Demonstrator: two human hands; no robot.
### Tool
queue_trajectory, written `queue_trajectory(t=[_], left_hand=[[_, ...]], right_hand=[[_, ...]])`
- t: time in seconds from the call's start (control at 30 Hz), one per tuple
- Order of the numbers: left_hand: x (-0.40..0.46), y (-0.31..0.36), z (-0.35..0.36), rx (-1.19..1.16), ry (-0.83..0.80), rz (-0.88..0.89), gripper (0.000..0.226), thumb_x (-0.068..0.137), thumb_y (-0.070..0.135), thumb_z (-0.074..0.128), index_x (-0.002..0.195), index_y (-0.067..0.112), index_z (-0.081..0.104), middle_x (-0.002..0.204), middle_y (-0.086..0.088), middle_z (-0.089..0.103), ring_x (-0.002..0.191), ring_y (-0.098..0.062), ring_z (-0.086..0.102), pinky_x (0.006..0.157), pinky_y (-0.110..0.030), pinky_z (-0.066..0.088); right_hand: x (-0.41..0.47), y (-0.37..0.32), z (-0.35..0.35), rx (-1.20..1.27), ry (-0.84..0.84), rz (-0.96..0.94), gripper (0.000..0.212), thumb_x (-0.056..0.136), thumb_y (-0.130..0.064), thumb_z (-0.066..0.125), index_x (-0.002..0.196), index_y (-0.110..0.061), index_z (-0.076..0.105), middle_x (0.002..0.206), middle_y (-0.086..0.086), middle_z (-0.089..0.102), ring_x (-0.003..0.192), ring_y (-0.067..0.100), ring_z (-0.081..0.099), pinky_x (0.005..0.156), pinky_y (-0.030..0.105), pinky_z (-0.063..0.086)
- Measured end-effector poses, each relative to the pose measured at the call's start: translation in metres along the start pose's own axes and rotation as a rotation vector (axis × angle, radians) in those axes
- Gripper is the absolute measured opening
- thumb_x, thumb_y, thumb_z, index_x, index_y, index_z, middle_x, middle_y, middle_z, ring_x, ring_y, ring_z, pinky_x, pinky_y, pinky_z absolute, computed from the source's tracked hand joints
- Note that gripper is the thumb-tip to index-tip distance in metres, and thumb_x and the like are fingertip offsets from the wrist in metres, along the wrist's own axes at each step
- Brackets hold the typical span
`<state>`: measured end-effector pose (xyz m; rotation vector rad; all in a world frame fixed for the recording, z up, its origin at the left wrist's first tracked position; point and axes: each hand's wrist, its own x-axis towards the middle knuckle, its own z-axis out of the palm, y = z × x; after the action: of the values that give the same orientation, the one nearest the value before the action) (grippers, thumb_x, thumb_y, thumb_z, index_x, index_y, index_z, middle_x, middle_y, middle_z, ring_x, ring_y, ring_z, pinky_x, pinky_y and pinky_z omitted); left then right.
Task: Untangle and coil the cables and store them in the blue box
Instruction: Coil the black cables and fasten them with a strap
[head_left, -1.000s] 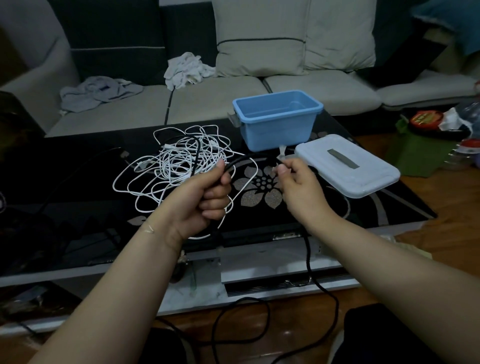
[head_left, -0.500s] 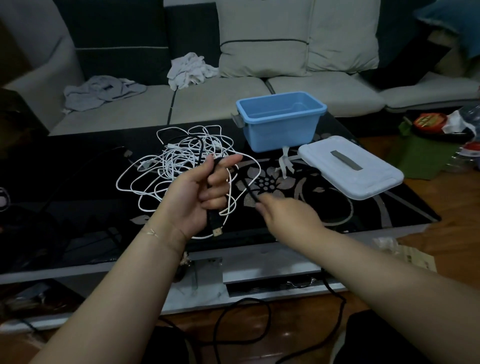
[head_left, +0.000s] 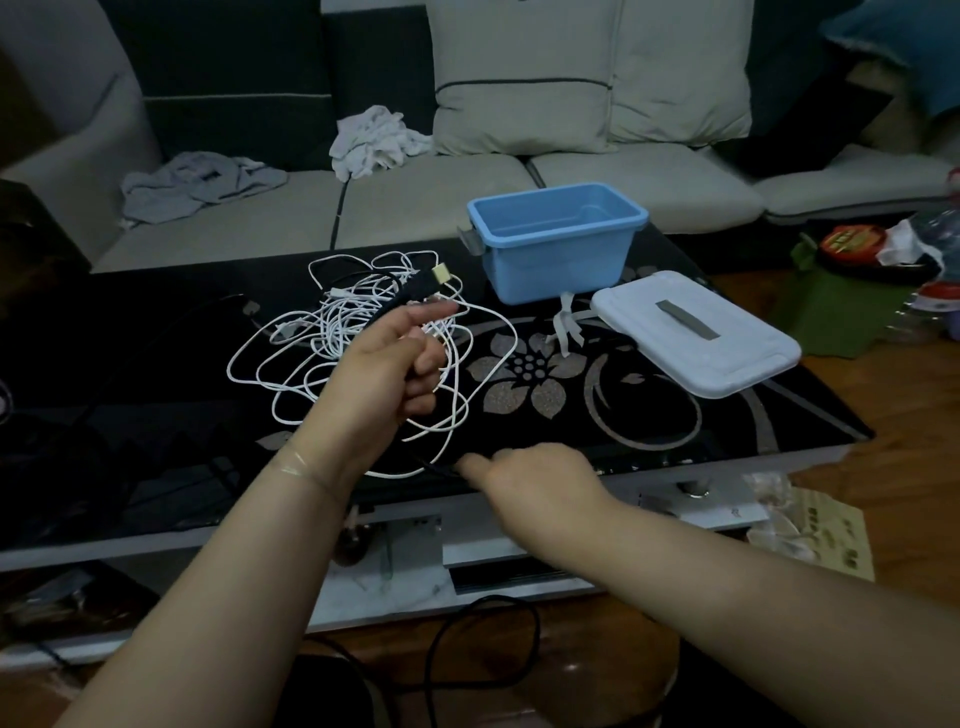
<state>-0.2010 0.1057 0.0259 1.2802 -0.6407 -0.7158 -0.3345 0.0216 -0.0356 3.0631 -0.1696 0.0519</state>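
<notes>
Hands: two in view. The left hand (head_left: 387, 358) is raised over the bench's middle, fingers curled round the black cable (head_left: 415, 287) just below its gold plug.
Right hand (head_left: 524, 475): low at the near edge of the bench (head_left: 649, 415); fingertips are pinched on the same black cable where it drops off the edge.
Black cable: one counted; slack is looped on the floor below the near edge.
White cables (head_left: 337, 332): one tangled heap at the bench's middle-left; the number of strands cannot be told.
Blue box (head_left: 556, 241): one, open, at the far edge.
White lid (head_left: 696, 332): one, flat near the right edge, just beside the box.
Obstruction: the left hand covers part of the white heap.
Surroundings: sofa (head_left: 441, 208) behind the bench, two cushions (head_left: 587, 78), two crumpled cloths (head_left: 291, 161) on the seat.
</notes>
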Motion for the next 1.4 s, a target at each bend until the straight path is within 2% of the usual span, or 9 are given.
queue_trajectory(t=[0.13,0.33,0.47,0.57,0.67,0.77,0.97,1.3,1.4], left_hand=[[-0.004,-0.003,-0.003,-0.029,-0.075,-0.08,0.031,0.099,0.006,0.03,0.104,0.008,0.061,0.063,0.003,0.048,0.051,-0.009,0.04,0.045,-0.018,0.033],[-0.001,-0.01,-0.015,0.36,0.347,0.173,0.013,0.097,0.022,0.053,0.108,0.026,0.059,0.099,0.008,0.058,0.081,-0.008,0.053,0.065,-0.017,0.045],[-0.003,-0.012,-0.018,0.789,0.168,0.604,0.033,0.096,0.038,0.045,0.129,0.036,0.051,0.144,0.011,0.036,0.132,-0.008,0.037,0.105,-0.025,0.033],[-0.005,-0.014,-0.008,0.927,-0.028,0.642,0.047,0.096,0.058,0.025,0.11,0.037,0.065,0.147,0.011,0.039,0.138,-0.01,0.026,0.113,-0.02,0.015],[-0.005,-0.017,-0.008,0.827,-0.072,0.554,0.061,0.09,0.072,0.013,0.085,0.04,0.065,0.119,0.014,0.062,0.125,-0.004,0.042,0.109,-0.024,0.026],[-0.004,-0.011,-0.014,0.616,0.004,0.368,0.073,0.09,0.071,0.018,0.089,0.021,0.071,0.075,0.014,0.065,0.084,-0.004,0.058,0.08,-0.018,0.042],[-0.001,-0.009,-0.024,0.37,0.027,0.151,0.041,0.099,0.043,0.04,0.073,0.015,0.055,0.06,-0.001,0.055,0.064,-0.018,0.057,0.076,-0.035,0.045],[0.008,-0.009,-0.02,-0.051,-0.051,-0.02,0.043,0.085,0.051,0.039,0.068,0.012,0.045,0.057,0.001,0.044,0.056,-0.016,0.051,0.073,-0.032,0.048],[0.003,-0.008,-0.016,-0.118,-0.229,-0.171,0.048,0.088,0.052,0.035,0.068,0.014,0.057,0.048,0.006,0.028,0.043,-0.008,0.03,0.047,-0.021,0.042]], right_hand=[[0.005,0.013,-0.001,0.131,0.148,0.189,0.025,0.1,-0.033,0.039,0.116,-0.016,0.047,0.099,0.006,0.063,0.087,0.033,0.063,0.053,0.032,0.032],[0.005,0.027,-0.012,0.212,0.316,0.202,0.039,0.099,-0.049,0.029,0.106,-0.016,0.05,0.075,0.003,0.062,0.073,0.031,0.061,0.047,0.033,0.023],[0.001,0.027,-0.018,0.317,0.246,0.033,0.042,0.096,-0.057,0.015,0.083,-0.025,0.039,0.059,-0.007,0.043,0.07,0.028,0.058,0.054,0.032,0.025],[-0.002,0.025,-0.025,0.346,0.4,-0.104,0.037,0.093,-0.052,0.018,0.075,-0.026,0.038,0.056,-0.007,0.048,0.056,0.025,0.055,0.048,0.03,0.023],[-0.005,0.029,-0.031,0.485,0.536,-0.108,0.041,0.094,-0.046,0.031,0.076,-0.017,0.053,0.053,-0.012,0.042,0.048,0.017,0.051,0.044,0.03,0.033],[-0.005,0.035,-0.039,0.802,0.629,-0.033,0.033,0.095,-0.045,0.035,0.076,-0.024,0.053,0.052,-0.013,0.045,0.049,0.005,0.045,0.049,0.026,0.034],[-0.002,0.058,-0.056,1.514,0.712,0.219,0.032,0.104,-0.024,0.034,0.075,-0.013,0.045,0.049,-0.014,0.03,0.042,0.002,0.024,0.04,0.013,0.022],[-0.001,0.061,-0.049,1.627,0.722,0.2,0.034,0.103,-0.029,0.035,0.076,-0.014,0.051,0.05,-0.011,0.032,0.047,0.006,0.025,0.046,0.023,0.02],[0.002,0.069,-0.046,1.722,0.749,0.367,0.037,0.104,-0.033,0.031,0.077,-0.016,0.051,0.047,-0.011,0.03,0.043,0.006,0.024,0.044,0.022,0.019]])
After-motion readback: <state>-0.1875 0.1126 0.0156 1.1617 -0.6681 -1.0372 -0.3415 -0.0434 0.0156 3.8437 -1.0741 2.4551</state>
